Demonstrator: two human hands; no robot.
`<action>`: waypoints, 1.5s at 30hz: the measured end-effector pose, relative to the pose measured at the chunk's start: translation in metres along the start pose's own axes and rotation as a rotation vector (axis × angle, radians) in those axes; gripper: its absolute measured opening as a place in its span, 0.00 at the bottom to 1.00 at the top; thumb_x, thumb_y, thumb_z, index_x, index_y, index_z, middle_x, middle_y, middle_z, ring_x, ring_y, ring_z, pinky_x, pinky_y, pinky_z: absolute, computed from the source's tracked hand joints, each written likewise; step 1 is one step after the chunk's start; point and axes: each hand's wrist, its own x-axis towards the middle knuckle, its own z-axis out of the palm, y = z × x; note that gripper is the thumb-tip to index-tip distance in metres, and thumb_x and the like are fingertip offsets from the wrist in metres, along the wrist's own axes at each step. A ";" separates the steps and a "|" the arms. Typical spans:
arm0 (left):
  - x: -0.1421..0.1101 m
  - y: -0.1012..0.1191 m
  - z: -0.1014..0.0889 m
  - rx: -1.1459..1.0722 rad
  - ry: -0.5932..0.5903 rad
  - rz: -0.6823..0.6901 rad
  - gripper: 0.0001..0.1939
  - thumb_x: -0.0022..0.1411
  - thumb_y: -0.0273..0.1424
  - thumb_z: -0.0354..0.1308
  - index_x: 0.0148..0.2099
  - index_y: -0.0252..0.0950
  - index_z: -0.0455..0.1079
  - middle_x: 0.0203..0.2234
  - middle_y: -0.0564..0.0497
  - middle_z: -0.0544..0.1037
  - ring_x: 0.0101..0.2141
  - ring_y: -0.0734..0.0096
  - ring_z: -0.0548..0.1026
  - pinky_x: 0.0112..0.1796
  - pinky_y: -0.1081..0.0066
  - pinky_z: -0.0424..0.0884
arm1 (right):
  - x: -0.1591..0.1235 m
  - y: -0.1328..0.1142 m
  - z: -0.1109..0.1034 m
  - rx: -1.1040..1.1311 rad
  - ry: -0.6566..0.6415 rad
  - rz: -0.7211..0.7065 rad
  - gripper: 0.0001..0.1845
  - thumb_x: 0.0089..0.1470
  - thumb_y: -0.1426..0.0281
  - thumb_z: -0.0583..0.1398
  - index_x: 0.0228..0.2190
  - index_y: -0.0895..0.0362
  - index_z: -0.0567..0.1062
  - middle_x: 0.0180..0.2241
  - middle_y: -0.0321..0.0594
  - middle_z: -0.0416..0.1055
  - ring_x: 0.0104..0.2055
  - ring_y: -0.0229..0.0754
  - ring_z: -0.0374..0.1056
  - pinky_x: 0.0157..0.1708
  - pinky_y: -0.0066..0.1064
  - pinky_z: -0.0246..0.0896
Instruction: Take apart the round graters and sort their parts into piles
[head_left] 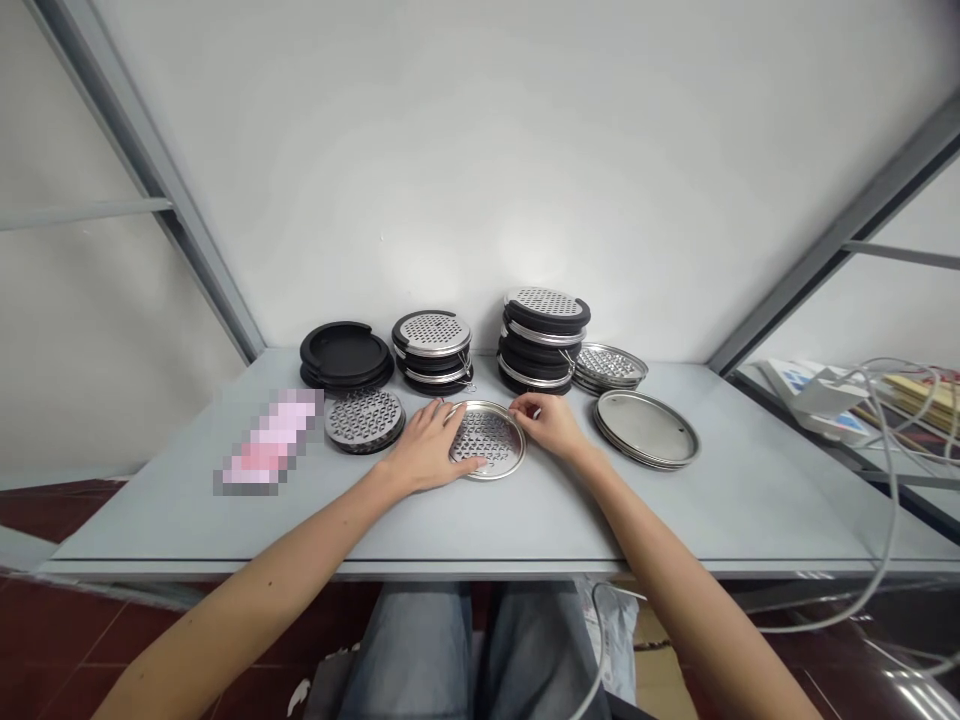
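Note:
A round metal grater (491, 445) with a raised rim lies flat on the table in front of me. My left hand (426, 447) grips its left side, the thumb stretched across the near edge and the fingers at the far left. At the upper right of the rim, my right hand (551, 422) has its fingers pinched together. Whatever may be between those fingertips is hidden. Left of the grater stands a stack of perforated grating discs (364, 418). Plain metal round lids (646, 428) are stacked to the right.
Behind are black ring-shaped holders (346, 350), a shorter stack of black-rimmed graters (433, 333) and a taller stack (546, 310) with wire clasps. More metal-rimmed graters (611, 364) lie beside it. A blurred pink item (271, 442) is at left; white cables (892, 470) hang at right.

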 end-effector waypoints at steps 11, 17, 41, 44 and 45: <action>-0.003 -0.001 -0.001 -0.094 -0.094 0.075 0.50 0.53 0.62 0.51 0.68 0.37 0.45 0.67 0.37 0.44 0.66 0.43 0.41 0.61 0.49 0.45 | -0.002 0.000 0.002 -0.067 -0.053 -0.036 0.08 0.54 0.69 0.57 0.30 0.56 0.77 0.26 0.38 0.74 0.27 0.39 0.66 0.29 0.28 0.59; -0.003 0.005 0.000 -0.115 -0.157 0.057 0.49 0.58 0.60 0.48 0.69 0.34 0.42 0.67 0.35 0.42 0.66 0.44 0.38 0.62 0.49 0.42 | -0.002 -0.001 0.004 -0.114 -0.060 -0.076 0.07 0.54 0.69 0.58 0.31 0.56 0.77 0.27 0.39 0.73 0.28 0.39 0.65 0.31 0.29 0.59; -0.003 0.012 -0.002 -0.116 -0.105 0.063 0.41 0.59 0.52 0.53 0.66 0.33 0.51 0.64 0.35 0.50 0.64 0.41 0.47 0.60 0.49 0.50 | 0.003 -0.003 0.003 -0.313 -0.136 -0.109 0.06 0.57 0.72 0.58 0.33 0.55 0.76 0.34 0.41 0.72 0.35 0.41 0.67 0.32 0.29 0.56; -0.002 0.012 -0.001 -0.114 -0.111 0.065 0.41 0.59 0.52 0.53 0.66 0.33 0.51 0.65 0.35 0.49 0.64 0.41 0.47 0.60 0.48 0.49 | 0.003 -0.005 0.004 -0.359 -0.148 -0.089 0.06 0.58 0.72 0.58 0.33 0.56 0.75 0.34 0.43 0.71 0.35 0.42 0.67 0.32 0.29 0.56; -0.003 0.012 -0.001 -0.118 -0.111 0.063 0.41 0.59 0.52 0.53 0.66 0.34 0.51 0.65 0.36 0.49 0.64 0.40 0.47 0.60 0.48 0.49 | 0.003 -0.006 0.005 -0.373 -0.149 -0.084 0.06 0.58 0.72 0.57 0.33 0.57 0.75 0.34 0.44 0.71 0.35 0.43 0.67 0.32 0.30 0.56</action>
